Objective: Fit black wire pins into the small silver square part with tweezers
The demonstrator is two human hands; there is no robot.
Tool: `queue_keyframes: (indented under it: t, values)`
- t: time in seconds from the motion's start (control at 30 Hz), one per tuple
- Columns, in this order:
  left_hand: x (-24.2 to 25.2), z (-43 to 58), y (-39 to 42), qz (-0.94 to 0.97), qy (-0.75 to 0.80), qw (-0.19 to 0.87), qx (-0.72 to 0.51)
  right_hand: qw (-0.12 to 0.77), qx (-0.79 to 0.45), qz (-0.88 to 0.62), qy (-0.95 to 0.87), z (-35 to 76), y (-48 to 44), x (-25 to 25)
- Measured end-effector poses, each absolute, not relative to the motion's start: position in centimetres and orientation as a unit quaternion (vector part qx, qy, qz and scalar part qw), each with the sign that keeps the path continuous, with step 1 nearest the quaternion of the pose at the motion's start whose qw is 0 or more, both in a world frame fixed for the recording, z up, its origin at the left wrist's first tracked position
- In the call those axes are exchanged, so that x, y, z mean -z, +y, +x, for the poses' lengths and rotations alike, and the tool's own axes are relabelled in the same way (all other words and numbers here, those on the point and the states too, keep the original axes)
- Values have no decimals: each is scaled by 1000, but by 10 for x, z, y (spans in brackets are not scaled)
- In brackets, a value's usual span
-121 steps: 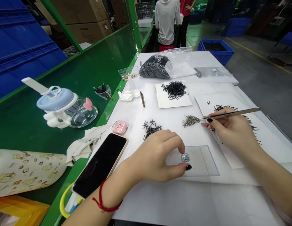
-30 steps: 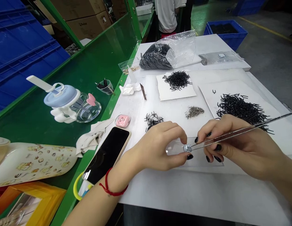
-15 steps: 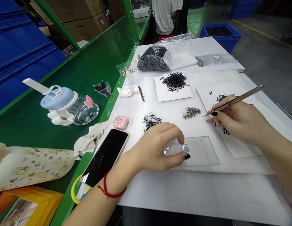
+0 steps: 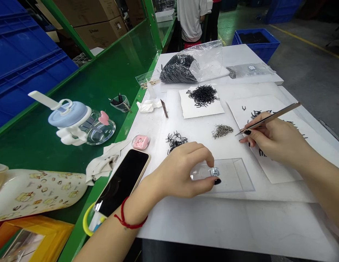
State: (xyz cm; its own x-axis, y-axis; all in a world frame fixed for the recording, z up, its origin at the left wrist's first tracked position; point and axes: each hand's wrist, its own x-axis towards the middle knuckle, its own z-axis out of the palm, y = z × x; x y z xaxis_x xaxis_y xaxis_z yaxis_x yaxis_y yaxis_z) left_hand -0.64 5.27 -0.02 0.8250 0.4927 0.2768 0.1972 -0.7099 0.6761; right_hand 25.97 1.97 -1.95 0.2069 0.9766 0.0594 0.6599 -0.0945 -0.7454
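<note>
Between the thumb and fingertips of my left hand (image 4: 185, 169) is a small bluish-grey metallic-looking piece (image 4: 214, 171), over a clear plastic plate (image 4: 235, 178). Its exact kind is too small to make out. My right hand (image 4: 275, 136) is closed around metal tweezers (image 4: 270, 118), their tips pointing left, apart from a pile of tiny metal parts (image 4: 222, 131). Black U-shaped pieces (image 4: 260, 114) lie on a white sheet (image 4: 284, 174), partly hidden by my right hand. More black pieces (image 4: 176, 140) lie beyond my left hand, and another heap (image 4: 203, 95) rests on white paper (image 4: 185, 109).
A plastic bag of black pieces (image 4: 180, 69) lies at the back beside a flat clear bag (image 4: 251, 69). On the left are a phone (image 4: 122, 182), a pink case (image 4: 141, 142), a cloth (image 4: 103, 163), a drinking cup (image 4: 76, 120) and a bottle (image 4: 43, 193).
The tweezers have tilted very slightly, their rear end shifting a little left. My left hand and its small piece look unmoved.
</note>
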Motion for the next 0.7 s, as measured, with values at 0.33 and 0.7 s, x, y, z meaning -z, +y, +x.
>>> queue_keyframes:
  t: [0.33, 0.7]
  values:
    - [3, -6, 52, 896, 190, 331, -228, 551, -347, -436, -621, 217, -13, 3]
    - [3, -7, 53, 898, 183, 328, -228, 488, -457, -353, -654, 209, -19, 13]
